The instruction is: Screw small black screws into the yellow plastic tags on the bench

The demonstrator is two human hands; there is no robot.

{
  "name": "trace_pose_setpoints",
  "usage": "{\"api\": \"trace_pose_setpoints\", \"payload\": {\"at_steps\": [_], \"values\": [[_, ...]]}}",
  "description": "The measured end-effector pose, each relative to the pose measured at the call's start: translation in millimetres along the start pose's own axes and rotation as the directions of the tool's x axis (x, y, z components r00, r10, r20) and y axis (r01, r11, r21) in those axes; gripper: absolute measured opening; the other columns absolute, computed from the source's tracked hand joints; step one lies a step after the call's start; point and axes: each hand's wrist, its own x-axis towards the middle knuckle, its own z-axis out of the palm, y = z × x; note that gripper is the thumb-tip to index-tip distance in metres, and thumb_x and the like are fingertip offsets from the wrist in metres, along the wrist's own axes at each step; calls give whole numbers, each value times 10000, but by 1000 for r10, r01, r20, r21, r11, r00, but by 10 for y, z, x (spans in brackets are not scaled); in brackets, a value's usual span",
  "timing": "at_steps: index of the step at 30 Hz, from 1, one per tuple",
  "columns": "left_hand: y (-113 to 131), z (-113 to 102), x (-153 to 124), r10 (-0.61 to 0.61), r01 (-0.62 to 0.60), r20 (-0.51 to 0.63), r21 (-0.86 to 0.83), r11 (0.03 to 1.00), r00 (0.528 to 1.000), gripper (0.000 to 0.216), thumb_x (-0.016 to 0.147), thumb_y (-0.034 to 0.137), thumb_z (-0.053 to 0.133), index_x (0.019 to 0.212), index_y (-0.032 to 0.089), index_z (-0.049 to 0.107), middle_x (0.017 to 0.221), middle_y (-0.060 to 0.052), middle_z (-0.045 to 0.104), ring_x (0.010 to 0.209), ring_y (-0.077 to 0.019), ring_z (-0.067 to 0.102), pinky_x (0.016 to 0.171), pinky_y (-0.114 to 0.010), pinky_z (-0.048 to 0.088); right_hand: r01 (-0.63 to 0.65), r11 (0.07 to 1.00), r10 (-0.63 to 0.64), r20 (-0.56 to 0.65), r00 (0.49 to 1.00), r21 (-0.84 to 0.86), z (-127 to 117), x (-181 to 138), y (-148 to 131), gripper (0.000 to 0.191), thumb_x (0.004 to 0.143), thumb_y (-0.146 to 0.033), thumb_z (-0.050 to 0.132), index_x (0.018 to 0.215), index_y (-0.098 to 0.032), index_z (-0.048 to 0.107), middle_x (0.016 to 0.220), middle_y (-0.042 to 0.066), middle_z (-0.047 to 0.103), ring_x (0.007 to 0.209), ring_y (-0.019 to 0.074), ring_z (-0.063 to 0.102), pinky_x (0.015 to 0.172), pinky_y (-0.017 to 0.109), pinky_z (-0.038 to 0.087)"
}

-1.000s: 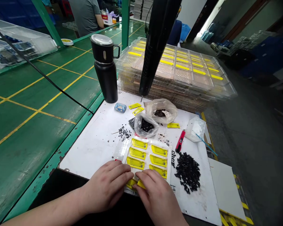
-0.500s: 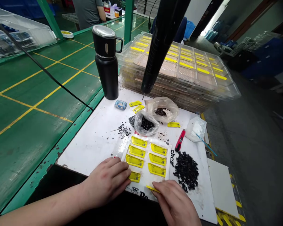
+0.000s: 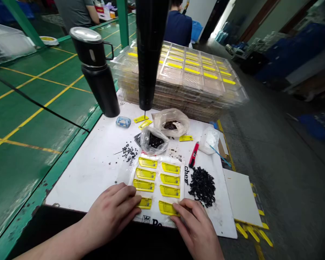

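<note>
Yellow plastic pieces (image 3: 147, 174), each long and slanted at one end, lie in two columns on a white printed sheet (image 3: 155, 200). My left hand (image 3: 115, 206) has its fingers bent close together over the left end of the lowest piece in the left column (image 3: 145, 203); its thumb side is partly hidden. My right hand (image 3: 195, 224) pinches the right end of the lowest piece in the right column (image 3: 166, 208), which faces up on the sheet. To its right sits a pile of small black parts (image 3: 202, 186).
Beyond the sheet stand two open plastic bags (image 3: 171, 121) of small parts, loose black bits (image 3: 128, 150) and a red cutter (image 3: 194, 154). A black electric screwdriver (image 3: 148, 61) hangs over the board. A tall black flask (image 3: 100, 86) and stacked clear trays (image 3: 192, 77) stand behind.
The piece in my right hand was tilted edge-on; now it lies flat in the right column. My left hand keeps its place by the left column. The whole view has shifted.
</note>
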Motion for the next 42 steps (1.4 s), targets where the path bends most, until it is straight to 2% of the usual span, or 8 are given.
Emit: {"api": "trace_pose_setpoints", "payload": {"at_steps": [18,22,24,27,30,34,38,42], "values": [[-64,-13,21,94,-87,-40,142,986,995,250,1127,316,596,1261,275,803,1198,-49,771,1033,-185,772,923,-284,653,-14,1000,14,-42,999,7,75,75,-35,230,1066,-232,681,1292,-216,721,1110,90,723,962,215,697,827,361,664],[-94,-53,-32,61,-57,-48,84,995,997,303,1101,365,639,1360,282,773,1241,-69,760,1061,-184,796,922,-231,681,-9,1000,13,-172,985,21,7,14,13,284,1073,-234,667,1352,-217,716,1173,108,719,1054,214,722,895,326,664],[-103,-100,-11,-9,11,-68,36,999,998,326,1095,376,649,1386,275,754,1258,-82,746,1078,-181,798,916,-202,682,-104,994,92,-329,940,-19,-91,16,118,307,1054,-239,703,1360,-248,729,1187,92,730,1065,204,729,906,306,648],[-95,-200,164,-133,131,-107,-19,991,985,269,1094,362,649,1314,260,767,1221,-84,739,1045,-177,797,877,-201,685,-397,917,361,-526,770,47,-307,142,394,311,1022,-398,768,1306,-272,758,1092,56,749,886,189,698,819,330,610],[-118,-291,515,-157,154,-109,-42,987,981,231,1091,345,655,1246,236,786,1175,-87,749,1006,-182,793,807,-226,679,-581,748,661,-448,602,323,-487,400,733,672,926,-588,832,1487,-266,647,1169,67,748,866,185,670,817,352,577],[-260,-346,1093,-101,102,-9,36,994,995,260,1101,391,630,1208,224,799,1129,-79,786,937,-204,790,804,-322,664,-556,672,729,-305,613,489,-552,705,1027,897,816,-663,890,1550,-236,602,1115,76,772,937,216,702,874,381,572],[-427,-283,1496,-41,42,-13,80,996,999,258,1098,411,644,1141,212,803,1064,-61,802,904,-205,783,782,-336,624,-574,672,732,-298,613,468,-568,818,1034,715,842,-672,866,1424,-274,745,1119,75,801,935,230,706,927,433,546],[-612,-133,1534,-28,34,-150,39,999,988,220,1094,347,644,1101,202,809,990,-51,795,810,-165,741,726,-297,574,-626,749,646,-456,612,220,-655,934,925,512,974,-668,731,1309,-293,829,1042,64,802,892,243,696,920,446,521]]}}
